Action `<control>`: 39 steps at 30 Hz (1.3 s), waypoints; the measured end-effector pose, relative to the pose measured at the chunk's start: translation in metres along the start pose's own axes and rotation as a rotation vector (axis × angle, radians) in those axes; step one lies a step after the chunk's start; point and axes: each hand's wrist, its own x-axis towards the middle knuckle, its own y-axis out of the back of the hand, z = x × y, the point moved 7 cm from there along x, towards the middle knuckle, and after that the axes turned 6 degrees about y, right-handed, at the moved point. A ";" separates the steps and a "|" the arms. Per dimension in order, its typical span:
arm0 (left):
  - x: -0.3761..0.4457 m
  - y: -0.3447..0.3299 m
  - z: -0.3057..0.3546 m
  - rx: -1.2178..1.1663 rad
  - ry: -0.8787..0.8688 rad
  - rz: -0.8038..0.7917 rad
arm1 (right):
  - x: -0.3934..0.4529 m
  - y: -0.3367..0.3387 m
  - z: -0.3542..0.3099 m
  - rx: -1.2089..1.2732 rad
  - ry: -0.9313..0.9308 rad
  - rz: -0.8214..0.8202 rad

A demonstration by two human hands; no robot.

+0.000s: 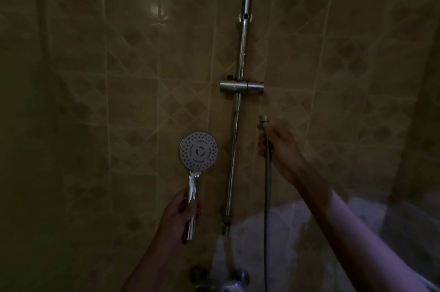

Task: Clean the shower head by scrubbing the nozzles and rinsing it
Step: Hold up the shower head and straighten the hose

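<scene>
Before the tiled wall, left hand (183,214) grips the detached shower head (198,150); right hand (277,143) clutches the hose (266,196); keep nozzles facing you.

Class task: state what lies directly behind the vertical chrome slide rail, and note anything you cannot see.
Behind the slide rail is the patterned tile wall, beige with diamond motifs. The rail's holder bracket is empty. The strip of tile directly behind the rail and its wall fixings are covered.

Very dim view, faint glare on wall tiles (157,9), dark corners
</scene>
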 end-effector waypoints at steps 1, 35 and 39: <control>-0.003 0.005 -0.009 0.006 0.014 0.013 | -0.015 0.001 0.011 0.004 -0.017 -0.004; -0.166 0.145 -0.287 0.018 0.728 0.333 | -0.349 -0.015 0.397 -0.947 -0.708 -0.623; -0.184 0.151 -0.312 -0.022 0.794 0.350 | -0.357 -0.023 0.401 -0.947 -0.706 -0.590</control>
